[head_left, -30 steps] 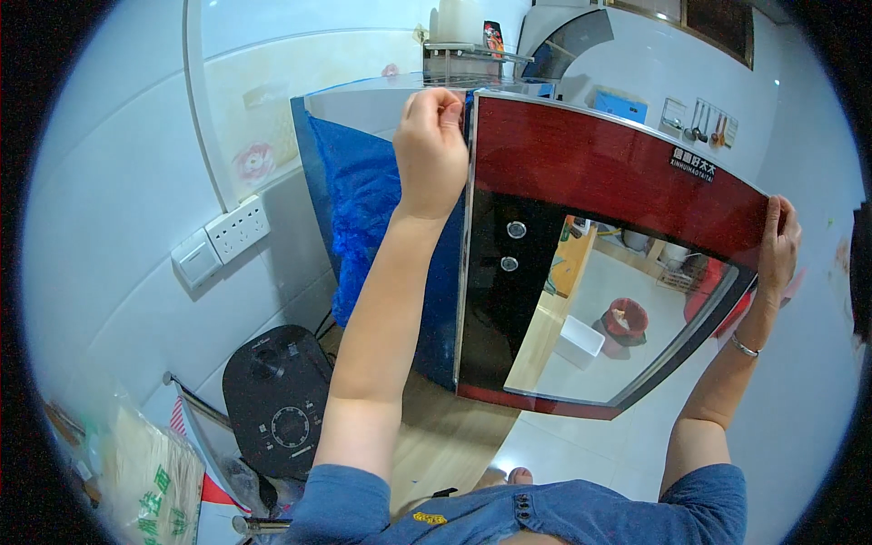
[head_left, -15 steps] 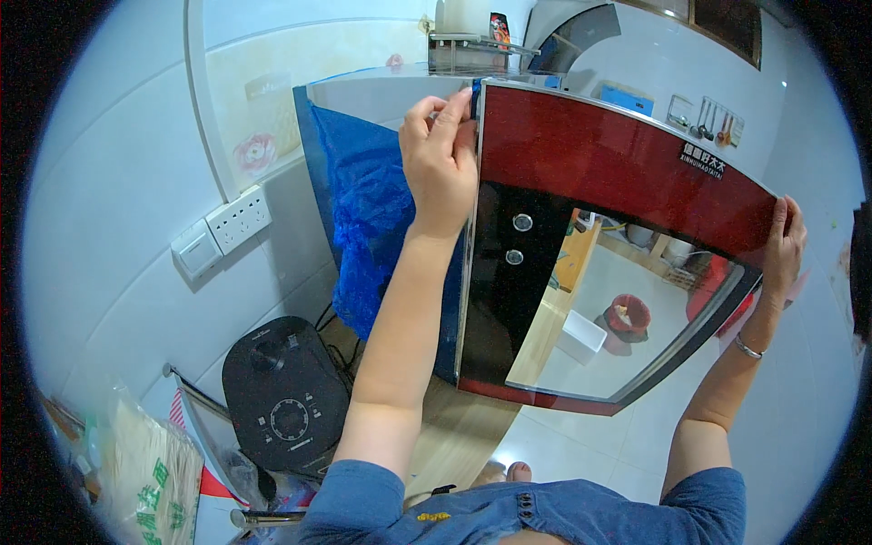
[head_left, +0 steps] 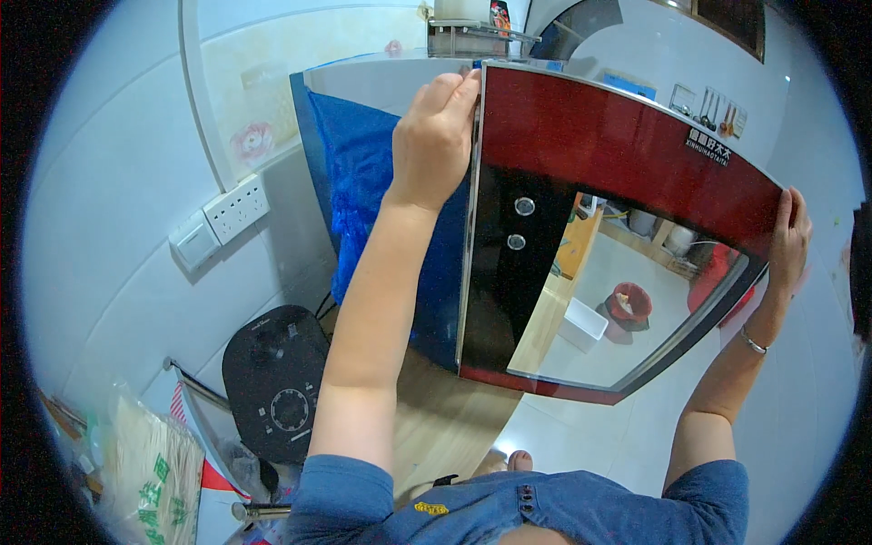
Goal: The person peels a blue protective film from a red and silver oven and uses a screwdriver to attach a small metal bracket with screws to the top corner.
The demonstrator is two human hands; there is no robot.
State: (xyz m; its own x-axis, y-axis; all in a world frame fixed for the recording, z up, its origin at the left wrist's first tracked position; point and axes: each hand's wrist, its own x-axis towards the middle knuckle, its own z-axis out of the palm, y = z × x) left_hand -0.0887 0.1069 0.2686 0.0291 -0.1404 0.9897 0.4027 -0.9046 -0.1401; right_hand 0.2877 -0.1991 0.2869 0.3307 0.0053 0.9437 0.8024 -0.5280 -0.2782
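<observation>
The glass-fronted cabinet (head_left: 627,118) appears to stand on the wooden table (head_left: 450,413); the left hand (head_left: 431,141) is mostly curled, thumb and forefinger close together at the cabinet's upper left front edge, though whether they pinch anything thin cannot be told; the right hand (head_left: 792,241) is partly curled, its fingers hooked on the cabinet's upper right edge; crumpled blue plastic film (head_left: 352,173) lies against the cabinet's left side, behind the left forearm; two round silver knobs (head_left: 524,207) sit on the cabinet's front, beside its mirrored window (head_left: 668,254); below and left of the cabinet is a black induction cooker (head_left: 277,377), with a white socket strip (head_left: 236,209) on the wall left of the cabinet; to work well here, the right hand should probably brace its edge firmly, any pull by the left best kept small and even, so that the cabinet does not twist or tip
</observation>
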